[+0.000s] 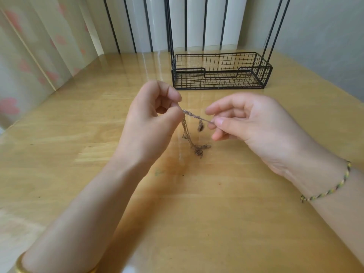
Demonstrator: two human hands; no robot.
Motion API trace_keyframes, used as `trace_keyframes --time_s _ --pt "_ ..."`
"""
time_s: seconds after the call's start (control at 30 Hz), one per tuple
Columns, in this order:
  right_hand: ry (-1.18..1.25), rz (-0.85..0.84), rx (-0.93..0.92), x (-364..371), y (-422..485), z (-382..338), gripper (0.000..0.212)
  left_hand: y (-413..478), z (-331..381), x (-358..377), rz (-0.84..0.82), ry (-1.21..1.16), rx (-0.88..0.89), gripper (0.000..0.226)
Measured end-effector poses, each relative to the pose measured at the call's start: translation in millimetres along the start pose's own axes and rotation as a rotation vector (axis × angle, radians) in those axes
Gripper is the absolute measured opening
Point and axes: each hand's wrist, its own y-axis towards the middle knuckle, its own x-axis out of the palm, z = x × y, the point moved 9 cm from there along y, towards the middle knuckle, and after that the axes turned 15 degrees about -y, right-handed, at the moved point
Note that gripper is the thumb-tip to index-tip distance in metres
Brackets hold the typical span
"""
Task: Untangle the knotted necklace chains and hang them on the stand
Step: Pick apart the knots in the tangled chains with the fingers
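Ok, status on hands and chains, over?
Left hand and right hand each pinch the necklace chains, a short stretch taut between them. Knotted rest hangs below. Wire stand behind, nothing blocking the way.

1. I see soft, even daylight coming from behind the wire stand (221, 70), where the white panels (197, 20) glow brightest.
2. The glossy table (197, 213) carries a white glare streak just left of the stand and a fainter sheen in front of it.
3. Shadows in front of the stand are faint and soft-edged.
4. The chains (187, 133) in front of the stand look slightly blurred.
5. Far from the stand, at the frame edges, straight lines bow.
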Motion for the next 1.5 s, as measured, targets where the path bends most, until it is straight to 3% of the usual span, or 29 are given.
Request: trace_keyframes --time_s 0.37,0.6,0.73,0.93,1.2,1.5 --pt "-0.095 -0.06 0.02 9 -1 1 0.012 -4 -9 10 -0.05 -0.125 -0.15 0.03" --pt "-0.026 -0.002 0.036 3 1 5 0.009 -9 -25 16 -0.119 -0.089 -0.319 0.018" --pt "-0.039 0.015 0.009 2 2 4 0.009 -10 -23 16 -0.166 0.083 -0.295 0.008" --pt "-0.061 0.038 -0.022 1 2 2 0.015 -11 -19 18 -0.187 0.111 -0.251 0.006" --pt "-0.206 0.061 -0.032 0 2 1 0.023 -12 -25 18 -0.177 0.053 -0.28 0.011" --pt "-0.219 0.07 -0.009 -1 2 4 0.01 -13 -26 21 -0.186 -0.07 -0.326 0.015"
